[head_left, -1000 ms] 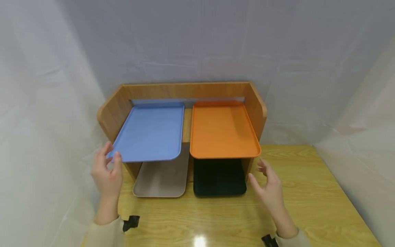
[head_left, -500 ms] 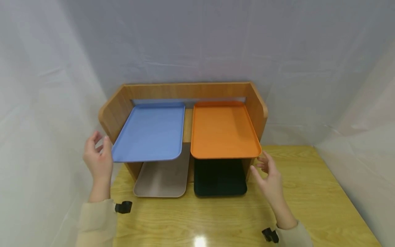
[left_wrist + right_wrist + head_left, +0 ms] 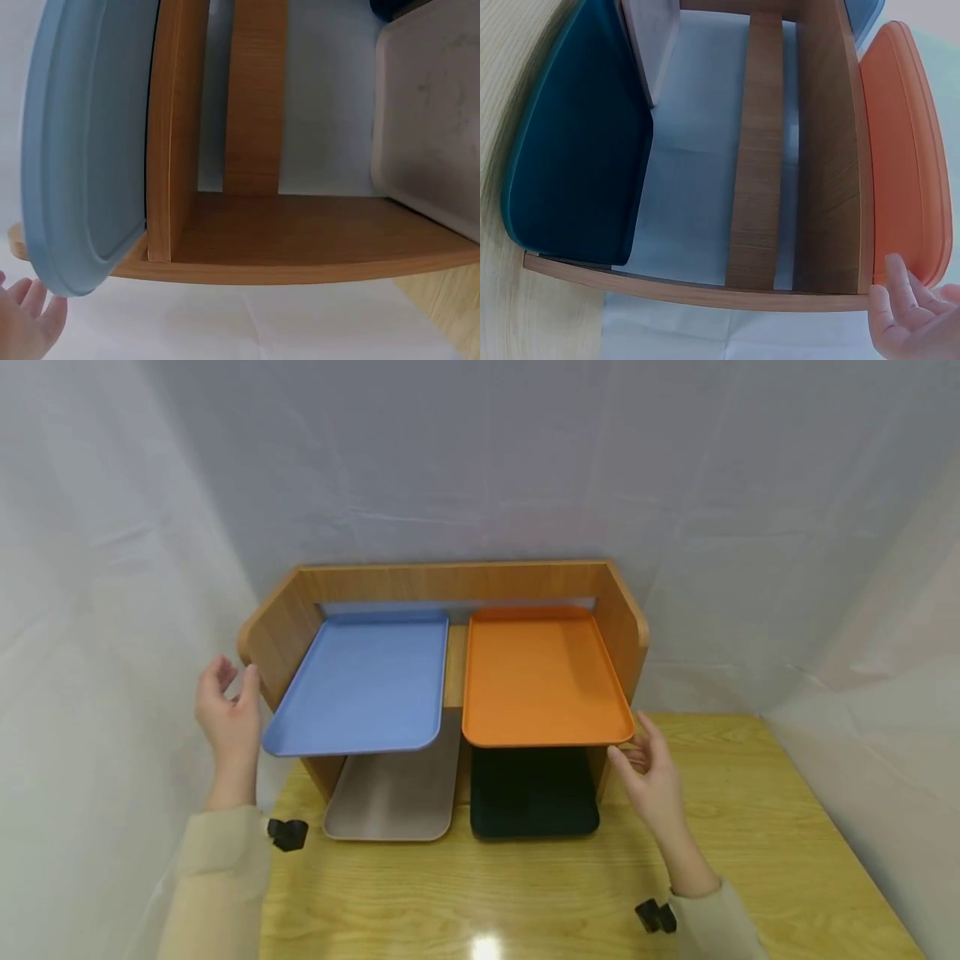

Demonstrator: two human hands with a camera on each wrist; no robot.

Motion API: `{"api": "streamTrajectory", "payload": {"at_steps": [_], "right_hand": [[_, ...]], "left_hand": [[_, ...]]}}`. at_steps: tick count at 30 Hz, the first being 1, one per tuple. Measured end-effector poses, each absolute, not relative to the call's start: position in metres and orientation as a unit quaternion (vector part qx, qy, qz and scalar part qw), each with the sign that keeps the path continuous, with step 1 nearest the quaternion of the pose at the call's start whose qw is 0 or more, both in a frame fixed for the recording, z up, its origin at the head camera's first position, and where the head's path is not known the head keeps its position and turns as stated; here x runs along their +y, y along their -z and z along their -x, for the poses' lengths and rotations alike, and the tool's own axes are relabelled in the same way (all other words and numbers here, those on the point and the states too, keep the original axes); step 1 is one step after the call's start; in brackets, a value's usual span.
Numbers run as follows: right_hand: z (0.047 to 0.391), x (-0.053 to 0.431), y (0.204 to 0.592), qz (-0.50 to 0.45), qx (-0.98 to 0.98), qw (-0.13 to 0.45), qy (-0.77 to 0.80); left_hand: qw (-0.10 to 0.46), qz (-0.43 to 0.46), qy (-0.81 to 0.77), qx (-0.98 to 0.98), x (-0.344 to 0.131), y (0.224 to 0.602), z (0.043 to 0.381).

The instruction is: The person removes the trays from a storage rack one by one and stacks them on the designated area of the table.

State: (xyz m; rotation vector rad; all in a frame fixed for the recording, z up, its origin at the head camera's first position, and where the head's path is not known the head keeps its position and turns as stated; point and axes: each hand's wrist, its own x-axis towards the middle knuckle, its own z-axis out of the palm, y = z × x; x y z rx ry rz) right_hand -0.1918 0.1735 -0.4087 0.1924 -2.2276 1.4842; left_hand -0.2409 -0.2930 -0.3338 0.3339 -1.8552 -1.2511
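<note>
A two-level wooden shelf (image 3: 450, 581) bears a blue tray (image 3: 367, 685) at top left and an orange tray (image 3: 543, 677) at top right. Below them lie a beige tray (image 3: 397, 793) and a dark green tray (image 3: 532, 797). My left hand (image 3: 229, 718) is just left of the blue tray, beside the shelf's left side panel, fingers loosely bent and holding nothing. My right hand (image 3: 654, 785) is at the orange tray's front right corner, fingers apart. In the right wrist view its fingertips overlap that tray's edge; whether they touch it I cannot tell.
The shelf stands on a yellowish wooden table (image 3: 750, 827). White sheeting (image 3: 825, 568) hangs behind and along both sides, close to my left hand. Both upper trays jut out past the front of the shelf.
My left hand has moved away from the blue tray's front corner, leftward and forward along the shelf's side. My right hand has shifted slightly forward to the orange tray's corner. The trays look unmoved.
</note>
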Motion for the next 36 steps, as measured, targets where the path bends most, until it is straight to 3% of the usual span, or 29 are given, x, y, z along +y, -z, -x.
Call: {"api": "streamTrajectory", "payload": {"at_steps": [15,28,36], "right_hand": [[0.207,0.17,0.399,-0.047,-0.776,0.122,-0.618],[0.226,0.166,0.397,-0.012,-0.743,0.064,-0.667],[0.231,0.164,0.398,-0.024,-0.737,0.051,-0.674]], "left_hand": [[0.38,-0.123,0.503,-0.767,-0.303,0.334,0.261],[0.418,-0.104,0.473,-0.769,-0.304,0.336,0.269],[0.398,-0.106,0.47,-0.781,-0.308,0.336,0.271]]}}
